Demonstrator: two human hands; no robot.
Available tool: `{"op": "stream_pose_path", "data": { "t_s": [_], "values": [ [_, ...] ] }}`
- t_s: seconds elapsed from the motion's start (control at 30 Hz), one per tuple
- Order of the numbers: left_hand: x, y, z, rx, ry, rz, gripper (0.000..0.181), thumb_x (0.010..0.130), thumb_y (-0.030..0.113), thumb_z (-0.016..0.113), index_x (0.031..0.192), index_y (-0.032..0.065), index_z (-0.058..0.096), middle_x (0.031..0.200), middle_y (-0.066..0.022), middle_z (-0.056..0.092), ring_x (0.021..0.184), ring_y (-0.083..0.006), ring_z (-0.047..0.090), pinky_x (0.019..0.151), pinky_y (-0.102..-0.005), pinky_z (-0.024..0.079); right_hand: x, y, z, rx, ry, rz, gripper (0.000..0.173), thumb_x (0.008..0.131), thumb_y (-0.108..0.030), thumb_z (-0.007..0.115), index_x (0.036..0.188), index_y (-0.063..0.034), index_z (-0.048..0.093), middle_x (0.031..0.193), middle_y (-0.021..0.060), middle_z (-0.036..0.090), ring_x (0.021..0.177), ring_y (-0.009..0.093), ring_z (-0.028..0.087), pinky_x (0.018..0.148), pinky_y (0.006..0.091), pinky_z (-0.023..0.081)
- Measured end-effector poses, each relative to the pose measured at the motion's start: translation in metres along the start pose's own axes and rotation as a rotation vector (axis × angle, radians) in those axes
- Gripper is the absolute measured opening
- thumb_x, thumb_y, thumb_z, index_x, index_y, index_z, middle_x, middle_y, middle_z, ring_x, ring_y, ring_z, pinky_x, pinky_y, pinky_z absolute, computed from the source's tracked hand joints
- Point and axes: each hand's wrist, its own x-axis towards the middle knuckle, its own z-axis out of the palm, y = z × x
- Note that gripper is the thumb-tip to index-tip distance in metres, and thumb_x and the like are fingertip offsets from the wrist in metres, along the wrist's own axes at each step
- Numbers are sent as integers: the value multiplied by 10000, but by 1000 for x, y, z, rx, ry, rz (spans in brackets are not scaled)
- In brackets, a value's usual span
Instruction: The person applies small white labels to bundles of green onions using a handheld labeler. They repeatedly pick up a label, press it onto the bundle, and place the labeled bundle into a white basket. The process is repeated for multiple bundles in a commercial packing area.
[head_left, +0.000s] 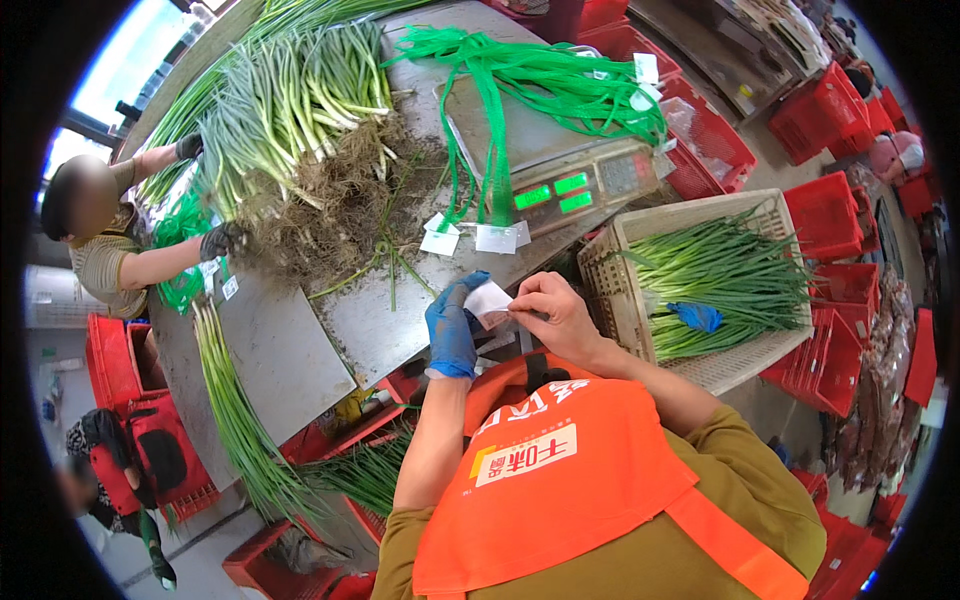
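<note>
My left hand (452, 326), in a soiled blue glove, grips a white paper label (489, 301) that bears print. Bare and ungloved, my right hand (556, 315) pinches the label's other edge between thumb and fingers. Both hands are just off the near edge of the metal table (390, 330), above my orange apron (555, 480). Beyond them, green mesh strips (547, 75) with white tags (496, 238) lie draped over a digital scale (577, 184) with lit displays. To my right, a pale plastic crate (712, 214) holds green onions (712, 277) and a blue glove-like item (695, 316).
Rooted green onions (300, 112) with soil cover the table's far left. A co-worker's dark-gloved hands (221, 241) touch that heap. A bundle of onions (232, 405) hangs over the left edge. Red crates (817, 112) stand at right; another person (112, 472) is at lower left.
</note>
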Motion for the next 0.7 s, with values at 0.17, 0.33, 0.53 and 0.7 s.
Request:
{"op": "stream_pose_path", "data": {
  "t_s": [0.17,0.33,0.53,0.7],
  "values": [
    [27,-10,-23,-49,180,-29,351,924,254,464,1042,-19,650,996,-125,658,836,-226,644,674,-329,534,31,10,-14,528,40,548,85,818,-54,655,860,19,663,745,-16,638,660,30,531,586,196,424],
    [23,-20,-17,-74,223,-37,325,911,219,482,1028,-31,653,999,-119,661,865,-227,644,700,-337,540,70,78,1,277,-18,577,197,821,-113,643,904,63,669,779,37,665,680,71,559,616,243,447],
    [2,-5,-1,66,146,50,277,854,100,510,1066,-18,644,1042,-111,651,891,-217,640,745,-333,534,85,83,0,265,-50,610,199,807,-130,639,869,58,661,735,57,653,651,92,548,597,267,440],
    [-15,4,4,117,38,200,298,773,-65,537,1037,-6,662,1027,-88,659,887,-165,619,819,-261,480,71,73,-38,255,-7,463,150,828,-116,640,895,16,618,756,35,624,675,80,553,605,250,453]
  ]
}}
